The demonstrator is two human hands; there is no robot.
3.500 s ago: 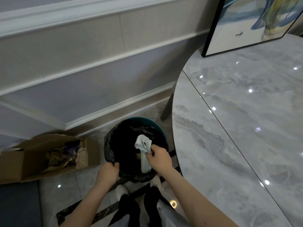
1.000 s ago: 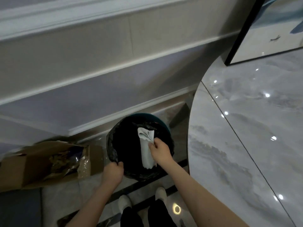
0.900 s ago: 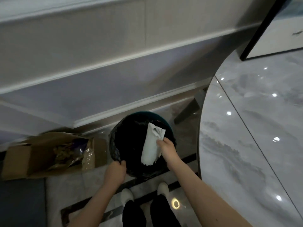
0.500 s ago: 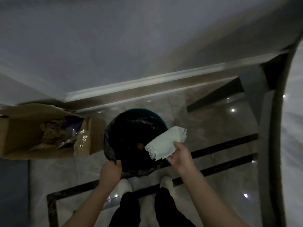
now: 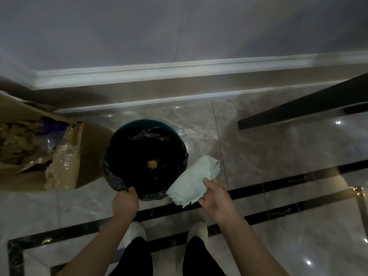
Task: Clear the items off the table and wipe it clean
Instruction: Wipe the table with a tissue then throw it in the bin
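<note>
A round bin (image 5: 146, 124) with a black bag liner (image 5: 147, 156) stands on the floor in front of me; yellowish crumbs (image 5: 152, 163) lie at its bottom. My left hand (image 5: 125, 201) grips the near rim of the liner. My right hand (image 5: 214, 196) holds a pale bunched-up cloth (image 5: 194, 181) just right of the bin, above the floor. The table top is out of view.
An open cardboard box (image 5: 87, 154) with crumpled packaging lies left of the bin against the wall. A dark table leg (image 5: 298, 104) slants across the upper right. The glossy marble floor (image 5: 278, 152) has black inlay strips; my feet (image 5: 135, 231) stand just behind the bin.
My right hand has drawn the cloth out from over the bin to its right side. My view has tilted down, so the table top is gone. My left hand stays on the liner rim.
</note>
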